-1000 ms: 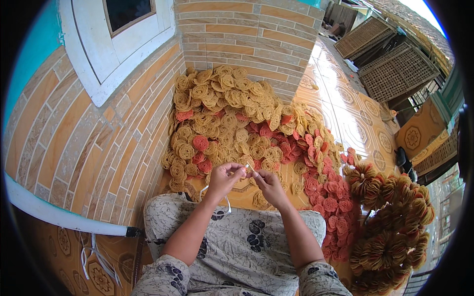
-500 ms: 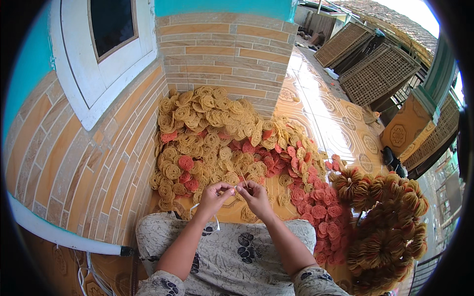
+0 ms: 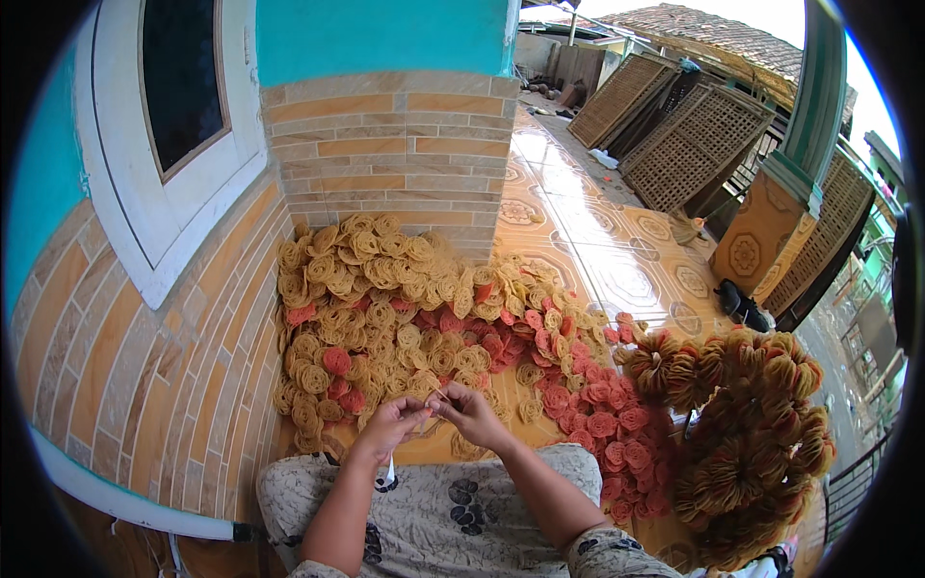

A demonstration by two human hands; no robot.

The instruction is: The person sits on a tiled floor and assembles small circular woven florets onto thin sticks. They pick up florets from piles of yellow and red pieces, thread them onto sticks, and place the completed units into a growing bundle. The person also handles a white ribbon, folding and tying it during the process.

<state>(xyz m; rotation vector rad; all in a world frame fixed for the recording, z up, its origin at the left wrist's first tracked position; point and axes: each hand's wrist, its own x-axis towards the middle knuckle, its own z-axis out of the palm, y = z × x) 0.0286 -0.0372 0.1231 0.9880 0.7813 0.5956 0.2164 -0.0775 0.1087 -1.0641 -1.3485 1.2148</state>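
Note:
Just above my lap, my left hand (image 3: 393, 427) and my right hand (image 3: 470, 416) meet, fingers closed in a pinch. A thin tan strand shows at the right fingertips; what the left fingers grip is too small to make out. Below the left hand hangs a white strip (image 3: 390, 475), partly hidden. Beyond both hands spreads a heap of tan lacy rosette-shaped discs (image 3: 366, 289), with red-pink discs (image 3: 617, 414) mixed in and heaped thickly to the right. Further right lie bundles of tan discs (image 3: 742, 453) stacked edge to edge.
A tile-clad wall (image 3: 385, 144) backs the heap, and another wall with a white-framed window (image 3: 183, 96) runs along the left. Patterned tile floor (image 3: 597, 260) stretches away. Woven bamboo panels (image 3: 699, 144) lean at the far right, beside a tiled pillar (image 3: 761, 231) and dark footwear (image 3: 740, 306).
The view has tilted up and turned slightly right, so the heap sits lower and further left in the picture. My hands stay together at the fingertips; the white strip hangs differently.

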